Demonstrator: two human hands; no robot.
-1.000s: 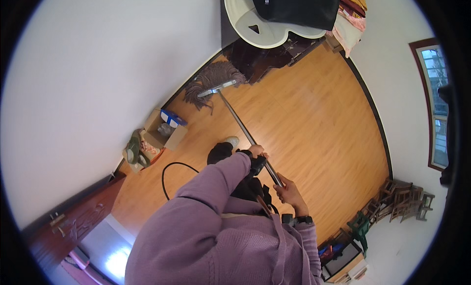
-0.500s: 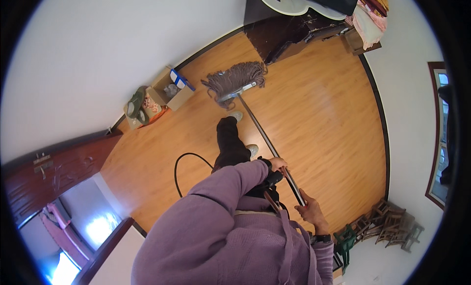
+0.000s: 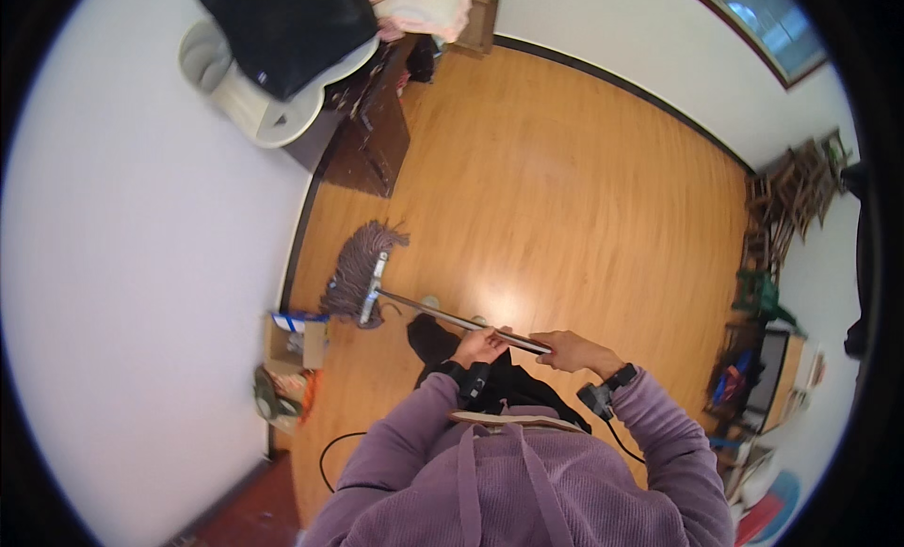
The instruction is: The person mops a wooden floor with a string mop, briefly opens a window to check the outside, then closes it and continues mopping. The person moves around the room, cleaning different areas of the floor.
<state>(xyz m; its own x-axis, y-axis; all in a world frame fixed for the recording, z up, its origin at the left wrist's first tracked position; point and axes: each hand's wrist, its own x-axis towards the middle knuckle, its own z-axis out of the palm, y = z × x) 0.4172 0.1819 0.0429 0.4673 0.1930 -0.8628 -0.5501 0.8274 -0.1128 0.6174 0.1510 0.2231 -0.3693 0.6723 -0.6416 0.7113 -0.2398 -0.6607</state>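
Observation:
A string mop (image 3: pixel 352 270) with grey-brown strands lies on the wooden floor (image 3: pixel 565 208) to the left, close by the wall. Its metal handle (image 3: pixel 428 308) slants from the mop head back toward my body. My left hand (image 3: pixel 480 345) is wrapped round the handle's middle part. Further up, near the handle's end, my right hand (image 3: pixel 569 351) grips it from above. Both wrists carry dark bands with small devices. My shoes show partly beneath the handle.
An open cardboard box (image 3: pixel 299 345) and a pair of green shoes (image 3: pixel 275 398) stand along the left wall. Beyond the mop is a dark cabinet (image 3: pixel 363 161) bearing a white basin-like piece (image 3: pixel 282 123) and black cloth (image 3: pixel 292 29). Stacked wooden stools (image 3: pixel 796 194) line the right side.
My view has turned to the right, so the room appears rotated. The mop now appears further left and lower, its handle lying flatter across the view. Both hands still hold the handle.

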